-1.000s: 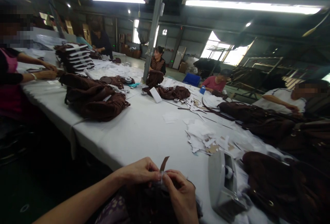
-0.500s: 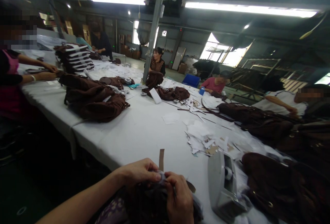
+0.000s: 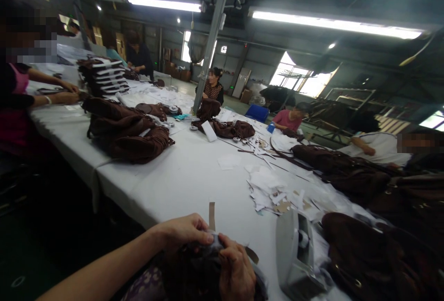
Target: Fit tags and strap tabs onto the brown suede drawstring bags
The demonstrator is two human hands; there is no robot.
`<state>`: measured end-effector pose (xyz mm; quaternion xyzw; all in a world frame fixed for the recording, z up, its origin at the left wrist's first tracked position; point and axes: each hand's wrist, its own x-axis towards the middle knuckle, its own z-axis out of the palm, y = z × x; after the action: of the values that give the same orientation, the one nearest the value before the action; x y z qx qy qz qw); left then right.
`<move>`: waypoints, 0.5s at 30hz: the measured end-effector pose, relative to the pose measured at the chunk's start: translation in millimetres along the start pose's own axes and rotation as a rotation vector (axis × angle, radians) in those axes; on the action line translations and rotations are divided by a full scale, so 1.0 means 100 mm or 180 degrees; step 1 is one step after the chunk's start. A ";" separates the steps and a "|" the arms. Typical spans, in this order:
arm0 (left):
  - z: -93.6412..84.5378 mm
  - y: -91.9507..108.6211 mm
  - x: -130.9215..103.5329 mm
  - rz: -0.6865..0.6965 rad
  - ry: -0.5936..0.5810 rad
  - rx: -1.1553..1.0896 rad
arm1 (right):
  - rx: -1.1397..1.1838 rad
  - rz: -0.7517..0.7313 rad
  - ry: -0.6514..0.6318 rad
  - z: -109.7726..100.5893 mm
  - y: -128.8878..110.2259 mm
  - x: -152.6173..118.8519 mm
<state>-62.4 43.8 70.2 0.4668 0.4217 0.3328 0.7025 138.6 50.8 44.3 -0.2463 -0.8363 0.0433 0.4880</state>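
At the table's near edge, my left hand (image 3: 189, 232) is closed, thumb and fingers pinching a crumpled piece of translucent plastic wrap (image 3: 215, 242). My right hand (image 3: 237, 264) grips the other side of the same plastic, its fingers curled. Beneath both hands lies a dark brown bag (image 3: 194, 273) in my lap, mostly hidden by the hands and shadow. A brown strip (image 3: 212, 216) sticks up just beyond my left fingertips. To the right of my right hand stands a grey tape dispenser (image 3: 294, 254).
Brown bags (image 3: 135, 134) are piled at left on the white-covered table (image 3: 180, 176); more brown bags (image 3: 381, 250) lie at right. Paper scraps (image 3: 267, 183) spread beyond the dispenser. A metal post (image 3: 211, 37) rises at the far side. Several co-workers sit or stand around, one person's hands (image 3: 67, 93) at left.
The camera view has tilted slightly, shifting the surroundings. Both hands have moved slightly left in view, still holding the plastic. A person at far right has shifted an arm.
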 end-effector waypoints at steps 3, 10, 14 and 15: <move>0.00 -0.02 0.02 -0.0063 0.0087 -0.0022 | 0.0070 -0.0002 0.0025 0.00 0.01 -0.01; 0.04 -0.02 0.01 0.0081 0.0148 0.0747 | 0.0198 0.0641 -0.0084 -0.02 -0.04 0.10; 0.11 0.06 -0.06 0.0158 0.0144 0.1203 | 0.0302 0.1375 -0.0452 -0.04 -0.10 0.14; 0.12 0.09 -0.08 0.0178 0.0122 0.1320 | 0.0352 0.1537 -0.0556 -0.05 -0.11 0.16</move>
<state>-55.7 35.1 83.4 0.6065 0.4814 0.2671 0.5737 132.6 47.6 63.0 -0.4070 -0.7886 0.2252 0.4023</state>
